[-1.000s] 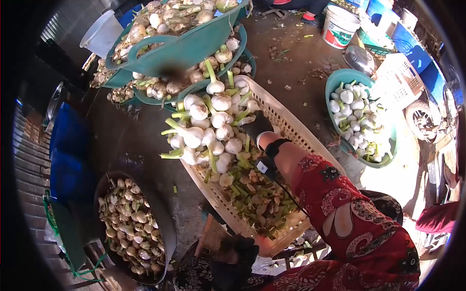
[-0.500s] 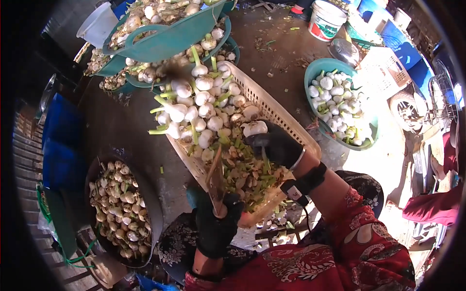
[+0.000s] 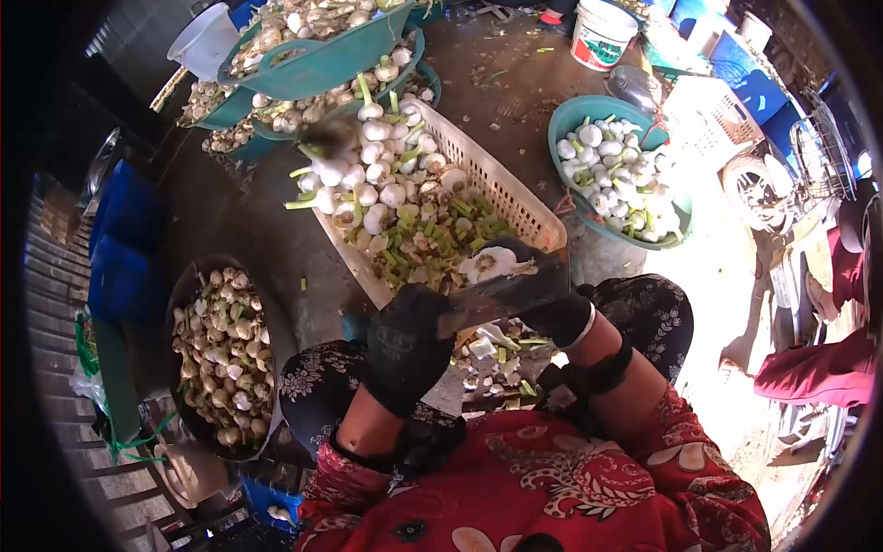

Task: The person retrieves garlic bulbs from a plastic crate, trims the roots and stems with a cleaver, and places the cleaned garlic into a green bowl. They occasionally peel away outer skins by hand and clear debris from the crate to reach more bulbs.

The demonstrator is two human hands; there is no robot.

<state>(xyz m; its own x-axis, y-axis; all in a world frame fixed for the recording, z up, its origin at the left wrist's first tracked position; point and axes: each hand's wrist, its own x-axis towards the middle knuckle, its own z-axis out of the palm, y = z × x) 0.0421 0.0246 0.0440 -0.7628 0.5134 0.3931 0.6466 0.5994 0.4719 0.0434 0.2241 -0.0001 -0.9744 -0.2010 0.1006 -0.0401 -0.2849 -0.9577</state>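
Observation:
My left hand (image 3: 405, 345), in a dark glove, is closed on the handle of a broad-bladed knife (image 3: 515, 299). The blade points to the right and lies across the front of my right hand (image 3: 559, 320), hiding part of it. In that gloved right hand is a white garlic bulb (image 3: 486, 264), just above the blade; whether the edge touches it I cannot tell. Beyond both hands stands a cream plastic crate (image 3: 501, 175). Whole garlic bulbs (image 3: 391, 195) with green stem stubs fill its far end, and cut stems and skins (image 3: 440, 241) cover its near part.
To the left is a dark tub (image 3: 280, 340) of untrimmed garlic. A teal basin (image 3: 563, 124) of white bulbs stands at the right. Stacked teal basins (image 3: 317, 74) of garlic rise at the far left. A white bucket (image 3: 602, 32) stands farther back.
The knife has swung from pointing up and away to lying crosswise toward the right. My right hand has come nearer to me with the garlic bulb, bringing bulb and blade close together.

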